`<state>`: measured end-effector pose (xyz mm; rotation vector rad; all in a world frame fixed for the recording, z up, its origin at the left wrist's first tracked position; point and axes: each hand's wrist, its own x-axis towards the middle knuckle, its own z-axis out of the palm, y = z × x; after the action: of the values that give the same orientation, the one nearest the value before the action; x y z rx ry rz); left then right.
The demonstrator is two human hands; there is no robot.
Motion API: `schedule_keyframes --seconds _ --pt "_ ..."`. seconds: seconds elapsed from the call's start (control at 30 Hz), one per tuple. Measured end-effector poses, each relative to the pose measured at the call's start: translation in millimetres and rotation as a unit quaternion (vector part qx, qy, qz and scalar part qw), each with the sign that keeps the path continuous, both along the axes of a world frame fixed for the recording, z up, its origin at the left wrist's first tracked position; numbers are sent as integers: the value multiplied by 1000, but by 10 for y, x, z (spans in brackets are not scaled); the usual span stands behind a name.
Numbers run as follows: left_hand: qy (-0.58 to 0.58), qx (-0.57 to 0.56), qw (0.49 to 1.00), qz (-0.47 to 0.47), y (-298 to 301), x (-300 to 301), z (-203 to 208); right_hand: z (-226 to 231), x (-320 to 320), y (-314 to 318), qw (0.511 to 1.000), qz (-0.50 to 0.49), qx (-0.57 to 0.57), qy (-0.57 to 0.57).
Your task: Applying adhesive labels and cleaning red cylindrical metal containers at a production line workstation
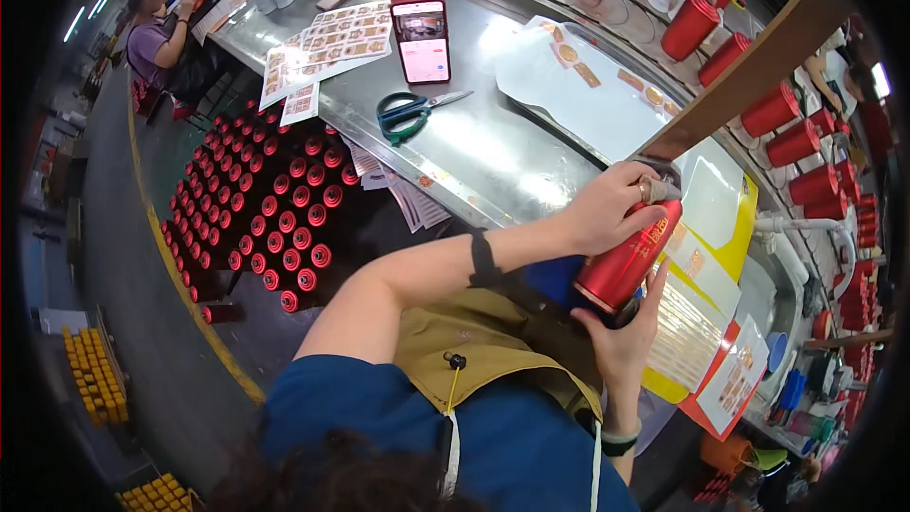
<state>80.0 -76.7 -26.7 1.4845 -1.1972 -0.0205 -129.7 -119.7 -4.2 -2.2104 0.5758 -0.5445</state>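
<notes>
Both my hands are on one red bottle [630,261] with gold markings on its side, tilted over the near edge of the metal table. My left hand [607,209] reaches across from the left, its fingers closed over the bottle's upper part; something greyish is wrapped round a fingertip. From below, my right hand [626,337] cups the bottle's lower part, thumb near the base and fingers along the right side. Beyond the bottle's top end stands a brown upright board [749,62]. Just right of the bottle lie sheets of gold labels [697,322].
Dark-handled scissors [412,116], a phone [421,43] leaning on a red bottle and label sheets [332,43] lie on the metal table [474,152]. Many red bottles [284,218] stand low at the left. More red bottles [690,27] line a conveyor. A person [161,38] sits far left.
</notes>
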Motion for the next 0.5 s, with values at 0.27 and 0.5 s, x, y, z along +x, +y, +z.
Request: schedule_keyframes --seconds 0.27,0.5 --pt "338 30 940 -13 104 81 30 292 -158 57 954 22 287 -87" --pt "461 50 876 -131 1363 -15 245 313 -449 217 883 138 446 -59"
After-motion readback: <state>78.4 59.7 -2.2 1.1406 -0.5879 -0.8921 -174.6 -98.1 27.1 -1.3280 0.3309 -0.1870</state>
